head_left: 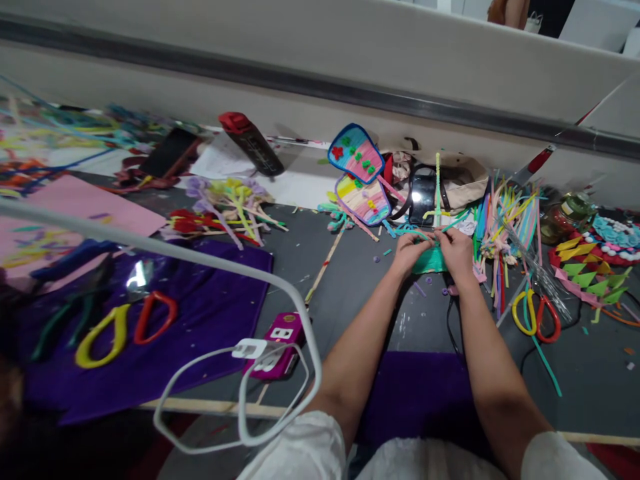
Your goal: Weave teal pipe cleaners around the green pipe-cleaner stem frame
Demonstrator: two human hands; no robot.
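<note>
A green woven piece (pixel 429 261) lies between my two hands, with a tall pale-green and yellow pipe cleaner (pixel 438 187) standing up behind it. My left hand (pixel 414 252) is closed in a pinch on a teal pipe cleaner (pixel 417 233) at the piece's upper edge. Close beside it, my right hand (pixel 454 248) pinches a teal strand (pixel 457 223) that slants up to the right. Fingertips of both hands nearly meet. Behind to the left are two decorated fan-shaped pieces, one blue-edged (pixel 356 155) and one striped in yellow and pink (pixel 364 200).
Bundled pipe cleaners (pixel 505 227), scissors (pixel 536 317) and a glass jar (pixel 570 213) are at right. At left lie a magenta box (pixel 280 340), larger scissors (pixel 113 337) on purple cloth (pixel 215 300), and a dark bottle (pixel 255 147). A white cable (pixel 310 320) loops across the left foreground.
</note>
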